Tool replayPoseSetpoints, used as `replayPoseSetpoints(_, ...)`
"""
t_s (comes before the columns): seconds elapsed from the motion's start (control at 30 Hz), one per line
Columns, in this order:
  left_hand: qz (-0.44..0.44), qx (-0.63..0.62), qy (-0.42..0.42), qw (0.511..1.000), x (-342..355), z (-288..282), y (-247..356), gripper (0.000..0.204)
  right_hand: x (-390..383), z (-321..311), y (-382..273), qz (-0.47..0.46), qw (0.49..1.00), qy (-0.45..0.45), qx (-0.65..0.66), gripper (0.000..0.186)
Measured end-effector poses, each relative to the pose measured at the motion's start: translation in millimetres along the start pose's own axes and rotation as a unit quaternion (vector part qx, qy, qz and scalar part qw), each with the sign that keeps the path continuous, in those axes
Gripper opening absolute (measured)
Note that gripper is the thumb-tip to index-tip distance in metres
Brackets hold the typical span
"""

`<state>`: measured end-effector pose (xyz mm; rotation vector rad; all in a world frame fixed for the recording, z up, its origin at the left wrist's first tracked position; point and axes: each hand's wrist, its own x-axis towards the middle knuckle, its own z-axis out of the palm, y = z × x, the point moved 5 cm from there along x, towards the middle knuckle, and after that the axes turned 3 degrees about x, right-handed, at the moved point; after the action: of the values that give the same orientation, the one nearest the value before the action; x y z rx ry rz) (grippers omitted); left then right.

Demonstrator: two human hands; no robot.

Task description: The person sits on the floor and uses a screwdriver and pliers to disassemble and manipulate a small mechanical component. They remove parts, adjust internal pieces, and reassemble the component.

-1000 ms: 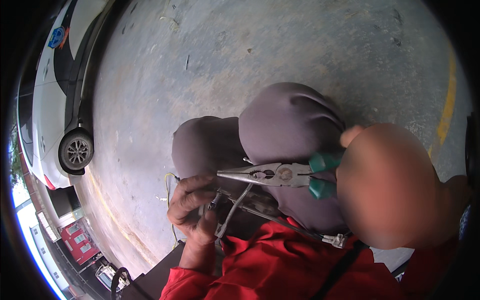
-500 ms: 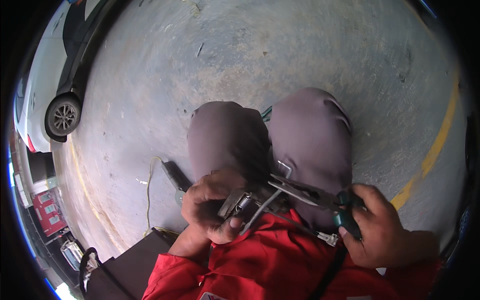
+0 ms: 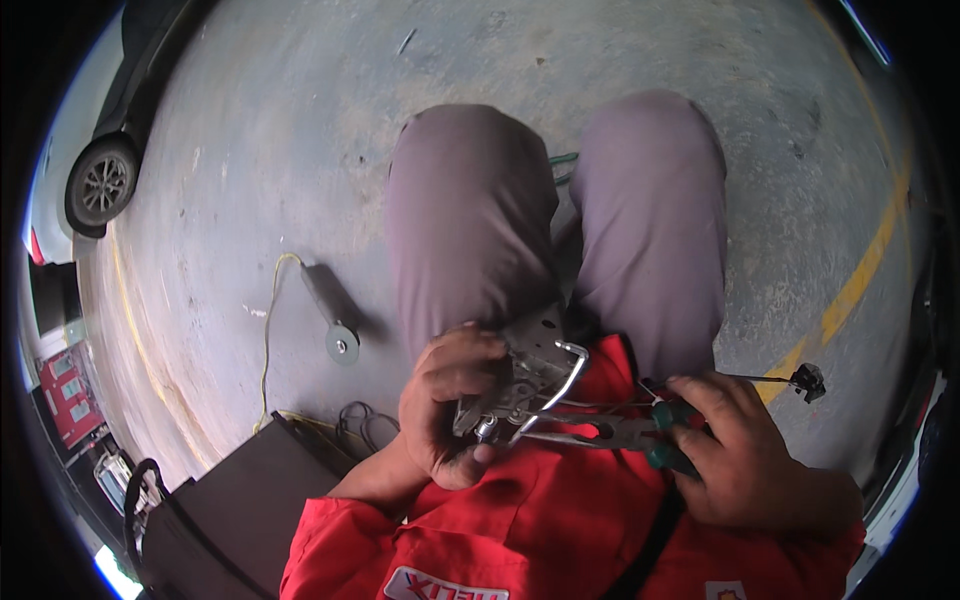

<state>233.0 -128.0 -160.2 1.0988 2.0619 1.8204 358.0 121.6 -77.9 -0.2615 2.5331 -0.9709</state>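
Observation:
My left hand (image 3: 440,400) is closed around a grey metal latch-like mechanism (image 3: 535,345), held over my lap. A small coil spring (image 3: 487,428) shows by the thumb, and a bent shiny rod (image 3: 568,385) stands out from its side. My right hand (image 3: 735,440) grips a pair of pliers (image 3: 628,433) by the green handles. Their jaws point left and lie across the mechanism beside the rod's lower end; whether they pinch anything I cannot tell. A thin rod or cable runs past my right fingers to a small black piece (image 3: 808,381).
On the floor to the left lies an angle grinder (image 3: 332,300) with a disc and a yellowish cord (image 3: 268,345). A dark box (image 3: 235,510) stands at lower left. A car's wheel (image 3: 103,183) is at far left. A yellow floor line (image 3: 850,300) runs along the right.
The pliers have come left and lower, from beside the rod's upper part to the mechanism by the spring. The mechanism is turned, showing its plate. My view has shifted, with the knees higher in it.

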Motion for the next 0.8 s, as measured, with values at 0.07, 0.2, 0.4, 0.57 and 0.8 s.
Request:
replayPoseSetpoints(0.07,0.01,-0.029,0.009,0.999,-7.0,4.8,-3.1,0.046,0.5,2.7,-2.9,-0.007,1.0,0.005,-0.017,0.029)
replayPoseSetpoints(0.2,0.009,-0.043,0.009,0.999,-16.2,6.3,-0.5,0.043,0.6,9.0,-8.3,-0.025,0.999,0.029,-0.028,0.027)
replayPoseSetpoints(0.4,0.022,-0.057,0.007,0.998,-22.2,7.7,-2.4,0.041,1.9,15.1,-16.1,-0.029,0.999,0.026,-0.032,0.025)
replayPoseSetpoints(0.57,0.047,-0.051,0.014,0.997,-18.9,7.5,-1.5,0.035,2.3,18.2,-18.5,-0.013,0.999,0.001,-0.033,0.026)
replayPoseSetpoints(0.8,0.043,-0.047,0.05,0.997,-17.0,11.0,-1.3,0.035,-1.6,24.8,-18.8,0.028,0.997,-0.07,-0.02,0.033)
